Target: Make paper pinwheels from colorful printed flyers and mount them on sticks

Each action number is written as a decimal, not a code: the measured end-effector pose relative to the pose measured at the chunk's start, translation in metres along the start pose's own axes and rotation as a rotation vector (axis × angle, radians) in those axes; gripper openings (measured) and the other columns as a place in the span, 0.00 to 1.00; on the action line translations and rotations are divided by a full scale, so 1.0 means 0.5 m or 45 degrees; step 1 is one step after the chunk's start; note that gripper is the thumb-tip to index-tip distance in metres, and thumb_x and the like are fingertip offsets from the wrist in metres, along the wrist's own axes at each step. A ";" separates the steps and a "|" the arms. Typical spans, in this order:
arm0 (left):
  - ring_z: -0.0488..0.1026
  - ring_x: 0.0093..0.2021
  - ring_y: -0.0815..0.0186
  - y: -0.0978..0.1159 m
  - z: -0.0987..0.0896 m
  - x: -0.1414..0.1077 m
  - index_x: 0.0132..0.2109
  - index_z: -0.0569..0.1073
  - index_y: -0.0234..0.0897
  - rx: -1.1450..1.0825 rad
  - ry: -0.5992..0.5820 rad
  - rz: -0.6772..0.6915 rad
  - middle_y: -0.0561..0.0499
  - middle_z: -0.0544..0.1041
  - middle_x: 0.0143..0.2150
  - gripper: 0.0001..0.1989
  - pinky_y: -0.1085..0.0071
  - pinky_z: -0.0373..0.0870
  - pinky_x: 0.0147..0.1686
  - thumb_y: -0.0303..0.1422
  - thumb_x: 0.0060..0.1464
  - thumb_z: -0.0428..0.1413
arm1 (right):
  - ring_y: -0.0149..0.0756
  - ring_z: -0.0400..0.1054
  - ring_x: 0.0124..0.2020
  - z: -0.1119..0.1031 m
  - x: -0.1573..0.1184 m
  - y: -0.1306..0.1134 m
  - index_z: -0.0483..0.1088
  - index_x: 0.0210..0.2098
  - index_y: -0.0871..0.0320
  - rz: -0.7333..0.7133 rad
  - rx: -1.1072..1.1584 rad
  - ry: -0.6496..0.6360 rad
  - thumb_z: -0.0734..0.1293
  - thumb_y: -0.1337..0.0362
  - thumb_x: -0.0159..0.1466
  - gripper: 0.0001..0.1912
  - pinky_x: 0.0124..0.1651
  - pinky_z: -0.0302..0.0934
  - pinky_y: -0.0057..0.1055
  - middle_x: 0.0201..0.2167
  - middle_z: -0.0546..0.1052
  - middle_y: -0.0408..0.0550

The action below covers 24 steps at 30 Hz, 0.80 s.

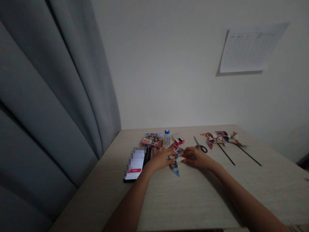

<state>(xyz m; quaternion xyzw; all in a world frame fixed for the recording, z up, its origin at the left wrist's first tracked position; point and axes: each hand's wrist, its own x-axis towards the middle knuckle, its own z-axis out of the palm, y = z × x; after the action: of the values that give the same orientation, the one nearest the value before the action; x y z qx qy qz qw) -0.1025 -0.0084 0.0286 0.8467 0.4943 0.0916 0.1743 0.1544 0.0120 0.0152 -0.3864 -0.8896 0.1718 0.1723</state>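
Note:
A pinwheel of printed paper (174,169), with a folded blade pointing down, lies on the table between my hands. My left hand (160,159) holds it from the left, fingertips pressing on its folds near the middle. From the right, my right hand (196,157) has its fingers closed on the pinwheel's right edge, where a red and white part shows. My fingers cover some of the folds. Just beyond my right hand lie scissors (204,149) with black handles. A glue bottle (167,139) with a blue cap stands behind my left hand.
Left of my left hand lies a phone (134,166), dark sticks (147,155) beside it. Behind are a stack of printed paper (152,140) and a small open red box (179,140). Two finished-looking pinwheels (218,139) on black sticks (227,155) lie right. A grey curtain (60,96) hangs left.

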 end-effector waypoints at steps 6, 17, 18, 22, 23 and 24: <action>0.53 0.69 0.45 0.003 -0.003 -0.002 0.58 0.74 0.60 0.002 -0.047 -0.004 0.56 0.66 0.69 0.18 0.35 0.42 0.66 0.48 0.65 0.50 | 0.43 0.72 0.47 -0.002 0.000 -0.003 0.80 0.43 0.53 -0.017 -0.003 -0.013 0.67 0.55 0.65 0.13 0.55 0.62 0.39 0.46 0.79 0.50; 0.47 0.72 0.39 0.017 -0.008 -0.008 0.59 0.73 0.64 0.099 -0.076 -0.068 0.58 0.62 0.71 0.18 0.26 0.30 0.63 0.48 0.64 0.51 | 0.42 0.72 0.47 -0.001 0.001 -0.004 0.80 0.43 0.53 -0.013 -0.005 -0.002 0.67 0.55 0.65 0.13 0.52 0.64 0.37 0.47 0.78 0.50; 0.47 0.72 0.39 0.019 -0.008 -0.008 0.59 0.73 0.64 0.106 -0.074 -0.075 0.58 0.62 0.71 0.18 0.26 0.30 0.63 0.48 0.64 0.51 | 0.42 0.72 0.46 0.000 0.001 -0.004 0.80 0.44 0.53 -0.009 -0.008 0.001 0.67 0.55 0.66 0.13 0.53 0.64 0.38 0.46 0.78 0.50; 0.47 0.72 0.39 0.023 -0.013 -0.007 0.58 0.74 0.63 0.116 -0.095 -0.092 0.58 0.62 0.71 0.18 0.25 0.30 0.63 0.48 0.65 0.50 | 0.42 0.72 0.47 0.001 0.002 -0.001 0.80 0.44 0.53 -0.010 -0.014 -0.001 0.67 0.54 0.66 0.14 0.54 0.63 0.39 0.47 0.79 0.51; 0.47 0.72 0.39 0.024 -0.015 -0.007 0.58 0.74 0.63 0.112 -0.116 -0.095 0.58 0.62 0.71 0.18 0.25 0.31 0.62 0.48 0.65 0.50 | 0.43 0.72 0.47 0.001 0.002 0.000 0.80 0.45 0.53 -0.012 -0.010 -0.002 0.67 0.54 0.66 0.14 0.54 0.63 0.39 0.47 0.79 0.51; 0.46 0.72 0.39 0.024 -0.017 -0.007 0.58 0.74 0.63 0.107 -0.134 -0.098 0.58 0.61 0.71 0.18 0.25 0.31 0.63 0.48 0.65 0.50 | 0.43 0.72 0.48 0.001 0.001 0.001 0.80 0.45 0.53 -0.015 -0.005 -0.003 0.67 0.54 0.65 0.14 0.54 0.63 0.39 0.47 0.79 0.51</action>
<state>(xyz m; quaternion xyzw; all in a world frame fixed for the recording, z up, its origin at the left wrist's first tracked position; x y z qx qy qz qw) -0.0974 -0.0151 0.0410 0.8372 0.5201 0.0193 0.1678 0.1540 0.0127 0.0146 -0.3812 -0.8925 0.1694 0.1714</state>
